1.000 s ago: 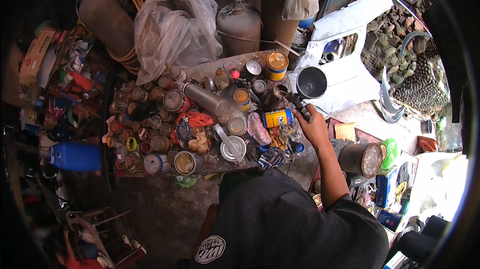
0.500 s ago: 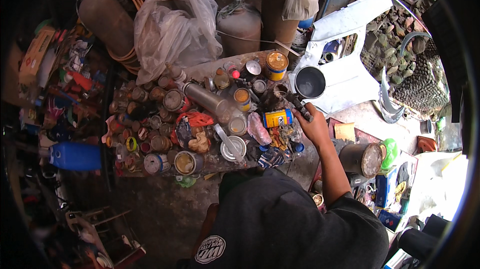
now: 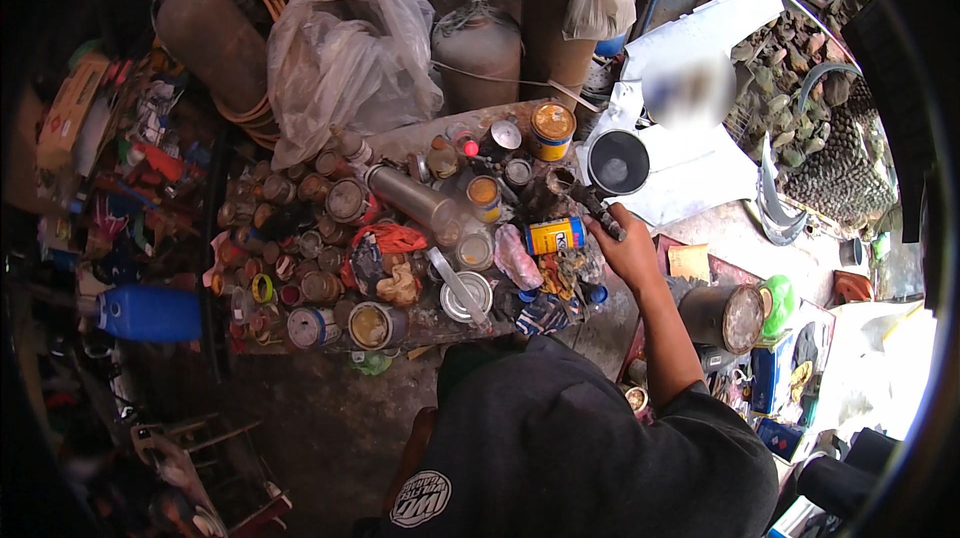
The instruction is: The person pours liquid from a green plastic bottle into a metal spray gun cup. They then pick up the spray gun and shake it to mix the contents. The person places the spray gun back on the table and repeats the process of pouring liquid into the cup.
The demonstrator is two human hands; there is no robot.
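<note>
My right arm reaches over a crowded workbench (image 3: 420,340). My right hand (image 3: 628,243) is closed round a dark, stick-like handle (image 3: 605,222) with a lumpy surface; its far end lies among dark, grimy cans, and what it belongs to cannot be made out. Just beyond the hand is a black round pot (image 3: 618,163), open at the top. Left of the fingers lies a yellow-and-blue can (image 3: 556,236) on its side. Stained rags (image 3: 570,283) are bunched nearer me. A strip of my left arm (image 3: 418,446) shows beside my dark shirt; my left hand is hidden.
Several jars and paint cans crowd the bench's left side, around a clear cylinder (image 3: 410,200). Behind stand gas cylinders (image 3: 478,63) and a plastic sheet (image 3: 350,58). A white panel (image 3: 690,178) is at the right, near a large rusty can (image 3: 735,320). A blue jug (image 3: 150,312) sits left.
My right hand keeps its grip and has hardly moved. A pale blur now covers the middle of the white panel, and a lighter patch shows inside the black pot.
</note>
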